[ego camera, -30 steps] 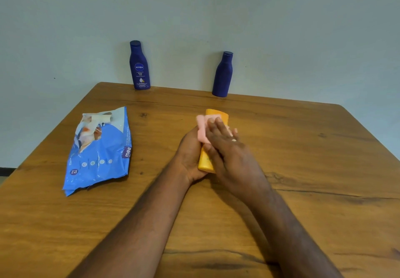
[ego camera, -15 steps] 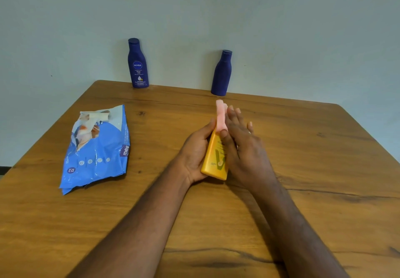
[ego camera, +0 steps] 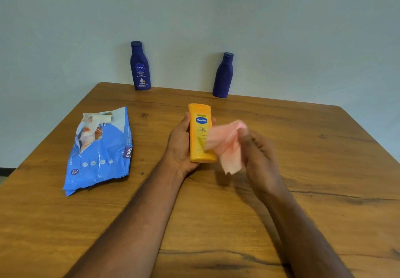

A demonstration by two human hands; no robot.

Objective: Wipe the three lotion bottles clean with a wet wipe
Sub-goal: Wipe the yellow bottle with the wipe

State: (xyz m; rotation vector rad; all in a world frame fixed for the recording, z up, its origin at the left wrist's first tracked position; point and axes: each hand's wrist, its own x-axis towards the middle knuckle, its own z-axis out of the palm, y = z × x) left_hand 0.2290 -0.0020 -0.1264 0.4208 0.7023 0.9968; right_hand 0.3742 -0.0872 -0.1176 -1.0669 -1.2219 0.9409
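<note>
My left hand (ego camera: 179,145) grips a yellow Vaseline lotion bottle (ego camera: 199,126) over the middle of the wooden table, label facing me, cap end pointing away. My right hand (ego camera: 257,154) holds a crumpled pink wet wipe (ego camera: 227,145) just right of the bottle; the wipe overlaps the bottle's lower right edge and is motion-blurred. Two dark blue lotion bottles stand upright at the table's far edge against the wall: a Nivea bottle (ego camera: 140,66) on the left with its label showing, and a second blue bottle (ego camera: 223,76) on the right, its label turned away.
A blue wet-wipe pack (ego camera: 101,154) lies flat on the left of the wooden table (ego camera: 313,169), its flap peeled open. A pale wall rises directly behind the table's far edge.
My left hand turned the yellow bottle so its label faces me. My right hand came off the bottle to the right, and the wipe now hangs crumpled from it.
</note>
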